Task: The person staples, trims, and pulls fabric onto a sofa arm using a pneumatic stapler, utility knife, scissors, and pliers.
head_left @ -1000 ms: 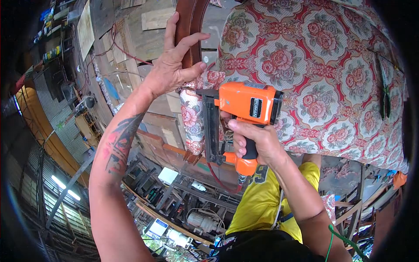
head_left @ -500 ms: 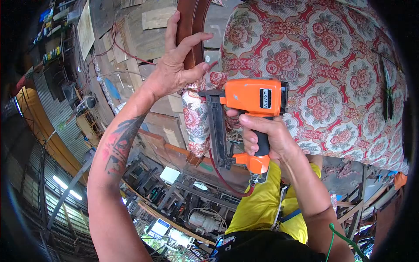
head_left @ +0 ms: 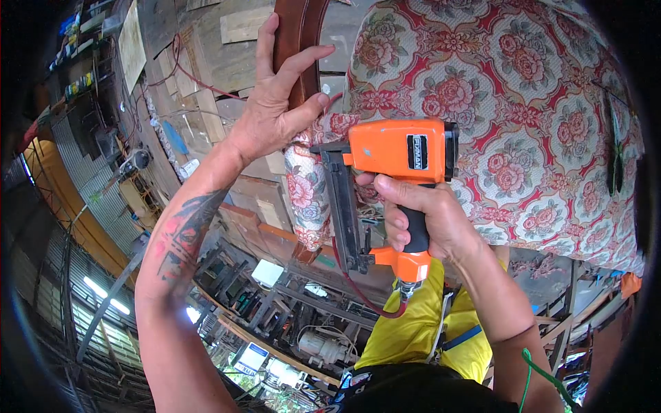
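My right hand point(head_left: 428, 217) is wrapped round the black grip of an orange pneumatic staple gun point(head_left: 396, 146). The gun's nose touches or lies very close to the end of a flower-patterned padded armrest point(head_left: 306, 199), just below my left hand point(head_left: 279, 103). That hand presses on the curved brown wooden frame point(head_left: 297, 51) of the seat, its fingers spread and its thumb over the wood near the fabric edge. A red air hose point(head_left: 372, 306) runs from the bottom of the gun. Behind the gun, the same floral fabric covers a large cushion point(head_left: 509, 103); the nose tip is partly hidden.
Boards point(head_left: 248, 27) lie on the floor at the upper left, with a thin red hose point(head_left: 200, 81) across them. Below are a motor-like machine point(head_left: 323, 347), metal racks and a white box point(head_left: 267, 272). Dark scissors point(head_left: 615, 162) lie on the cushion at right.
The staple gun has shifted very slightly left and tilted a little. My left hand stays at the same spot on the wooden frame.
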The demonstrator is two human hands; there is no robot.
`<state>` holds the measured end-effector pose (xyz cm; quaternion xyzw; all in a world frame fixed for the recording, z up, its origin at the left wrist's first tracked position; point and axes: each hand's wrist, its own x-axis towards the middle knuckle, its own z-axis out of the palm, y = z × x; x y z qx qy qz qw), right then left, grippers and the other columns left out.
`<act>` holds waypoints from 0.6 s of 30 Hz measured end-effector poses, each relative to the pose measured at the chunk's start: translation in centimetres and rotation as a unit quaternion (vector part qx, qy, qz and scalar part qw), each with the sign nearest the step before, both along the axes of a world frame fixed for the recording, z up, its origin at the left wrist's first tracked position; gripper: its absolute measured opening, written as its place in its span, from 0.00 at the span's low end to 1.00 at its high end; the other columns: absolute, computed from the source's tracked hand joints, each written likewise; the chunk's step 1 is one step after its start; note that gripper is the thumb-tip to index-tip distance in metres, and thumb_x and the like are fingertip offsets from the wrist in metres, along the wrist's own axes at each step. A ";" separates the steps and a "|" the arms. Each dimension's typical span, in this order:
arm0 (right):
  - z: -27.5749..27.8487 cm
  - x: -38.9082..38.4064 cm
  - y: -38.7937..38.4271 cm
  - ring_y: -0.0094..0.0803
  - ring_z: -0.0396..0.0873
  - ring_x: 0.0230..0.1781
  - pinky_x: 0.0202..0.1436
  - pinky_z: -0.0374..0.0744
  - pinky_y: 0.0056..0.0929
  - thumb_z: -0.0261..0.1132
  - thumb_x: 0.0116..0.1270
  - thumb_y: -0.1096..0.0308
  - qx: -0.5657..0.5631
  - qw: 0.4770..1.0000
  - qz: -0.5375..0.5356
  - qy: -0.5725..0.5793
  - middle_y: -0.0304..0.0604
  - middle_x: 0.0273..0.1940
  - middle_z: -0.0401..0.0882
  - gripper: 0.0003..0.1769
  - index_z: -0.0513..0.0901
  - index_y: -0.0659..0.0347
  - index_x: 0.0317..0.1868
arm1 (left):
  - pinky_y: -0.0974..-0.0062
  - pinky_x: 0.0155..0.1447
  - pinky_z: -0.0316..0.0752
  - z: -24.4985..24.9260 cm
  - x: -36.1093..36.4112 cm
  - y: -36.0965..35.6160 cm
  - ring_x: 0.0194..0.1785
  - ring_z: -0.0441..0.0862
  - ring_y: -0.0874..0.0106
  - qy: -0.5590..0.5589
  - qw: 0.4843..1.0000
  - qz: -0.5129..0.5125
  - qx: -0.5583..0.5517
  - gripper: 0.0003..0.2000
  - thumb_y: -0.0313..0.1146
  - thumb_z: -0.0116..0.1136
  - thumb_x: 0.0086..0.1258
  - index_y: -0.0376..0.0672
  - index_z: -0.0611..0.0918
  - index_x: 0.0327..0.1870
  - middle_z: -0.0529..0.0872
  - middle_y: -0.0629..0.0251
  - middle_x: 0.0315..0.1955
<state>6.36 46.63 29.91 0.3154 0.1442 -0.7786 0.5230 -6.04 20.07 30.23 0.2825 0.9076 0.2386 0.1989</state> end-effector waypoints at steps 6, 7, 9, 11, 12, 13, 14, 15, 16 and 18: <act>0.8 -0.2 -0.3 0.23 0.70 0.15 0.21 0.71 0.26 0.67 0.77 0.61 0.021 1.000 0.017 0.013 0.32 0.19 0.68 0.19 0.82 0.68 0.58 | 0.58 0.82 0.58 0.2 0.1 0.3 0.87 0.41 0.48 0.005 1.000 0.001 0.012 0.29 0.33 0.66 0.70 0.57 0.76 0.74 0.37 0.43 0.84; 0.8 -0.1 -0.3 0.23 0.70 0.15 0.21 0.71 0.26 0.67 0.77 0.61 0.021 1.000 0.017 0.013 0.32 0.19 0.68 0.19 0.82 0.68 0.58 | 0.58 0.82 0.57 0.1 0.1 0.3 0.87 0.40 0.48 0.013 1.000 0.002 0.006 0.28 0.33 0.65 0.71 0.57 0.76 0.74 0.37 0.43 0.84; 0.9 0.0 -0.4 0.23 0.71 0.16 0.22 0.72 0.27 0.69 0.76 0.61 0.022 1.000 0.009 0.006 0.33 0.19 0.68 0.19 0.83 0.68 0.56 | 0.58 0.84 0.52 -0.1 0.1 0.1 0.88 0.38 0.50 0.008 1.000 0.000 0.015 0.29 0.33 0.64 0.71 0.55 0.75 0.75 0.36 0.45 0.84; 0.6 0.2 -0.5 0.23 0.71 0.16 0.22 0.73 0.28 0.69 0.75 0.62 0.025 1.000 0.010 0.011 0.33 0.19 0.69 0.18 0.83 0.68 0.55 | 0.58 0.85 0.48 -0.3 0.1 0.0 0.88 0.36 0.52 0.003 1.000 -0.004 0.025 0.29 0.32 0.63 0.72 0.54 0.75 0.76 0.35 0.46 0.85; 0.5 0.3 -0.4 0.24 0.71 0.16 0.22 0.73 0.29 0.69 0.74 0.62 0.028 0.999 0.012 0.018 0.33 0.20 0.69 0.17 0.83 0.68 0.53 | 0.57 0.84 0.51 -0.3 0.1 0.0 0.88 0.37 0.50 0.005 1.000 -0.006 0.017 0.28 0.34 0.64 0.72 0.56 0.75 0.75 0.35 0.45 0.84; 0.4 0.5 -0.3 0.24 0.71 0.16 0.22 0.73 0.29 0.69 0.74 0.62 0.026 0.999 0.012 0.018 0.33 0.20 0.69 0.17 0.83 0.68 0.53 | 0.56 0.84 0.54 -0.2 0.0 -0.1 0.88 0.38 0.48 0.008 1.000 -0.008 0.008 0.27 0.36 0.66 0.73 0.58 0.76 0.74 0.35 0.43 0.84; 0.3 0.7 -0.2 0.24 0.71 0.16 0.22 0.74 0.29 0.69 0.74 0.63 0.030 0.999 0.001 0.023 0.33 0.20 0.69 0.17 0.83 0.68 0.54 | 0.56 0.84 0.54 -0.1 -0.2 -0.3 0.88 0.38 0.48 0.010 1.000 -0.011 0.004 0.27 0.36 0.66 0.73 0.58 0.76 0.74 0.35 0.43 0.84; 0.1 1.0 -0.2 0.24 0.71 0.16 0.22 0.74 0.29 0.68 0.75 0.63 0.032 0.999 -0.009 0.028 0.33 0.20 0.69 0.16 0.82 0.67 0.54 | 0.58 0.84 0.51 0.0 -0.3 -0.4 0.88 0.38 0.50 0.003 1.000 -0.021 -0.001 0.28 0.37 0.65 0.74 0.57 0.74 0.75 0.34 0.45 0.84; -0.2 1.7 -0.2 0.24 0.71 0.16 0.22 0.74 0.29 0.68 0.75 0.63 0.026 0.999 -0.013 0.027 0.33 0.20 0.69 0.16 0.82 0.67 0.54 | 0.59 0.85 0.49 0.1 -0.3 -0.5 0.88 0.37 0.52 -0.005 0.999 -0.031 -0.006 0.29 0.38 0.65 0.75 0.56 0.73 0.76 0.33 0.47 0.85; -1.0 3.6 -0.1 0.24 0.71 0.16 0.22 0.75 0.30 0.67 0.75 0.64 0.015 0.994 -0.104 -0.025 0.33 0.20 0.69 0.17 0.81 0.67 0.56 | 0.59 0.85 0.49 0.4 -0.3 -0.7 0.88 0.35 0.51 -0.020 0.999 -0.031 -0.030 0.30 0.41 0.67 0.74 0.56 0.73 0.76 0.32 0.47 0.85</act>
